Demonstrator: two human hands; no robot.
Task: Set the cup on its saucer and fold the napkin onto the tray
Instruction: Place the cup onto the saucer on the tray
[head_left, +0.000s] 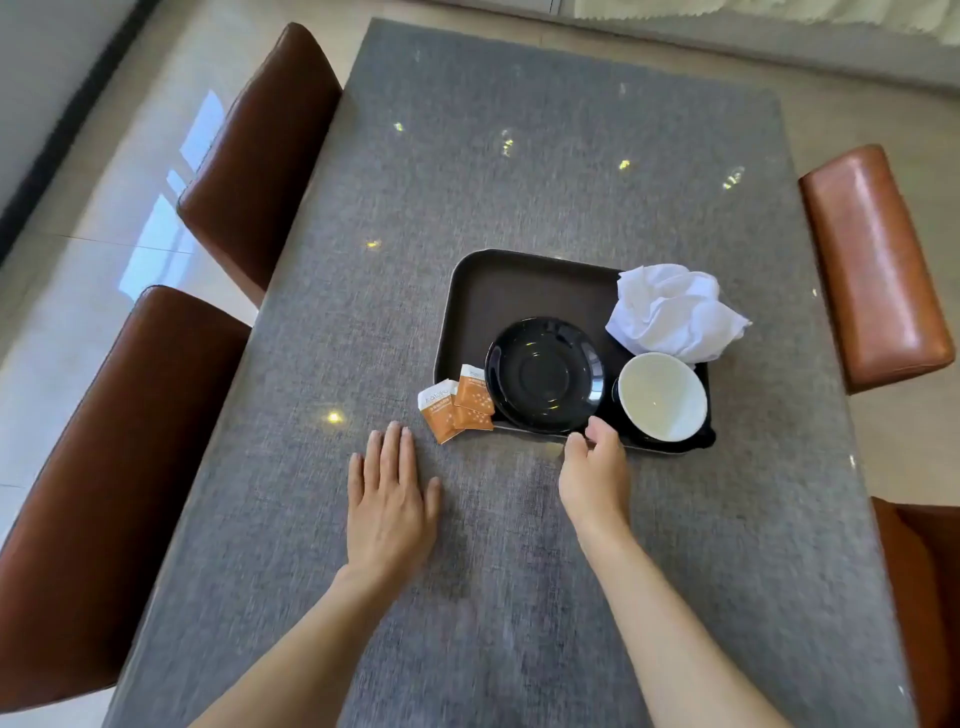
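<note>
From my head view, nothing of the task looks finished yet. My left hand (390, 499) lies flat on the bench (519, 156), fingers spread, holding nothing. My right hand (595, 470) is loosely curled and empty, its fingertips at the near rim of the tray (470, 291); I cannot tell whether they touch it. Just beyond that hand sits the black saucer (544, 375), bare, and to its right the white-lined cup (662, 396) stands upright on the tray beside the saucer, not on it. Beyond the cup the white napkin (675, 312) is a crumpled heap over the tray's far right corner, unfolded. Two orange sachets (457, 408) lie ahead of my left hand, at the tray's near left edge. I judge both steps remain: cup first, then napkin.
</note>
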